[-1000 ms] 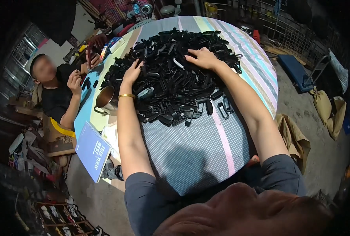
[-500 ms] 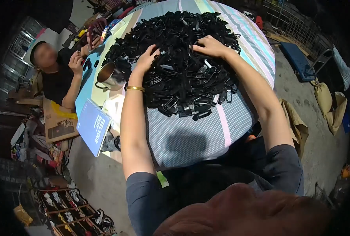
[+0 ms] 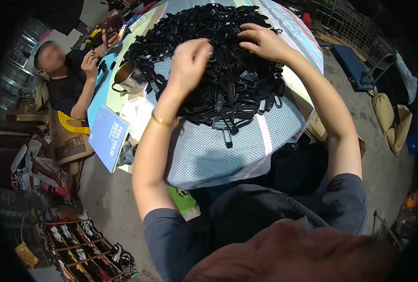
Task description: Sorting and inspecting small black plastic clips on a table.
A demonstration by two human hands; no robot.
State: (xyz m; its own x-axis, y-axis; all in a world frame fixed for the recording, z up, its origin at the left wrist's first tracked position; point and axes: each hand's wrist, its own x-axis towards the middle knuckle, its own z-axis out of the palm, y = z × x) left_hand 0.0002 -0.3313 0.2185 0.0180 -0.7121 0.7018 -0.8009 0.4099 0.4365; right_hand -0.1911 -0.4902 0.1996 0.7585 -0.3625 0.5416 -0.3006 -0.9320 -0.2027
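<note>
A big heap of small black plastic pieces (image 3: 228,80) covers the far half of a cloth-covered table (image 3: 218,155). My left hand (image 3: 190,61) is lifted just above the heap's near left side. Its fingers curl downward and I see only its back, so anything in it is hidden. A gold bracelet (image 3: 162,121) circles that wrist. My right hand (image 3: 261,41) rests on top of the heap farther back, fingers apart and bent onto the pieces. A few loose pieces (image 3: 228,134) lie at the heap's near edge.
A metal mug (image 3: 129,77) stands at the table's left edge beside the heap. A blue book (image 3: 108,136) lies at the left corner. Another person (image 3: 63,80) sits at the left with both hands up. Sacks (image 3: 390,117) lie on the floor at right, and shoe racks (image 3: 87,249) stand at lower left.
My left hand has lifted off the heap and curled its fingers. My right hand stayed on top of the pile. The view has moved closer to the table.
</note>
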